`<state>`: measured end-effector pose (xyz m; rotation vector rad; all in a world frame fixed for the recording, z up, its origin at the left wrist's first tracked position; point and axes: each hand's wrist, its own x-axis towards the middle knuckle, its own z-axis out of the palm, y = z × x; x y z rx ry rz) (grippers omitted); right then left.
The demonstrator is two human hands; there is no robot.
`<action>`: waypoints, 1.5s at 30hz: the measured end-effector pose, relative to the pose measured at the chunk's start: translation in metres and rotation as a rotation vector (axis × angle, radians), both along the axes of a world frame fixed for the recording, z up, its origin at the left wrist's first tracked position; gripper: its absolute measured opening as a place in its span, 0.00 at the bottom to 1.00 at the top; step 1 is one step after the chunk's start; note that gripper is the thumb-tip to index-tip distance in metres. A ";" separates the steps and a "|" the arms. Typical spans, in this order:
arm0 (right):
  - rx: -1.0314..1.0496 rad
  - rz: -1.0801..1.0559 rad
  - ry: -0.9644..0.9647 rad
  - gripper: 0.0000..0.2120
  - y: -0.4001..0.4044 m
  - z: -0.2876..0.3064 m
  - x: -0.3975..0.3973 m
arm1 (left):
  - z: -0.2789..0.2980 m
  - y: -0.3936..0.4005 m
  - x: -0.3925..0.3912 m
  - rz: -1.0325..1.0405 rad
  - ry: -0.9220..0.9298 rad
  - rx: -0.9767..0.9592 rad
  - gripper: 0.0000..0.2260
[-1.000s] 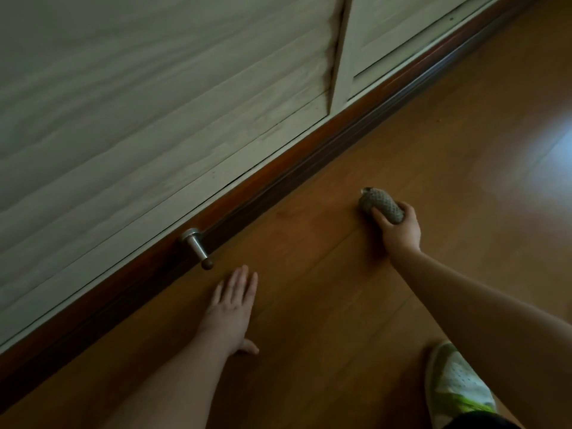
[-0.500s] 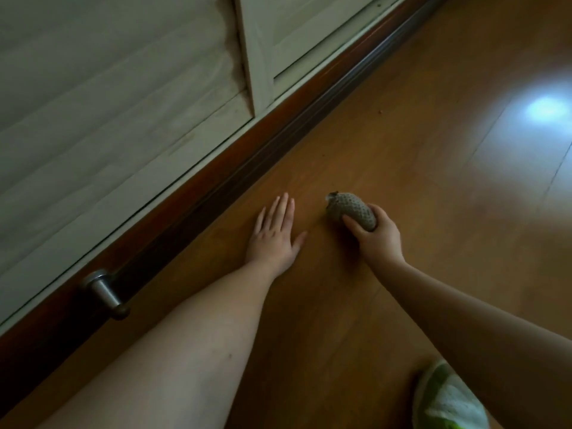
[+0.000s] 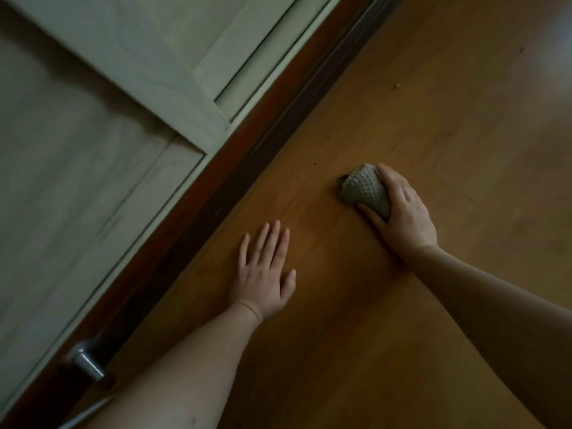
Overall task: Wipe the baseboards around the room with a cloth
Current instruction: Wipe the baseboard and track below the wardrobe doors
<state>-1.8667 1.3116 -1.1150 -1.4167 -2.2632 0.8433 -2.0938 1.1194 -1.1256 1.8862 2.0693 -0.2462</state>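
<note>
The cloth [image 3: 365, 191], bunched right of centre on the wooden floor [image 3: 464, 125], is gripped by the right hand [image 3: 399, 212], fingers curled round it. The left hand [image 3: 266, 274] lies flat, fingers straight, near the dark baseboard [image 3: 247, 150] running diagonally; open floor spreads rightward.

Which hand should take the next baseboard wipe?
Right. The right hand already grips the cloth; the left hand lies flat on the floor, holding nothing, though nearer the baseboard.

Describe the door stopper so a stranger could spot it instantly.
Follow the dark wooden baseboard down to the picture's lower left corner. There a short door stopper sticks out from it over the floor, beside the left forearm. It is the only shiny metal piece in view.
</note>
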 end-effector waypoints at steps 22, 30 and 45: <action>0.048 0.150 -0.035 0.34 0.010 -0.013 0.000 | 0.015 0.010 0.006 0.038 0.040 -0.213 0.34; -0.020 0.106 0.044 0.30 0.008 -0.007 0.000 | 0.041 0.029 0.008 0.066 0.029 -0.557 0.55; -0.112 0.583 0.066 0.22 -0.026 0.024 -0.144 | 0.029 -0.014 0.042 0.562 -0.143 -0.324 0.57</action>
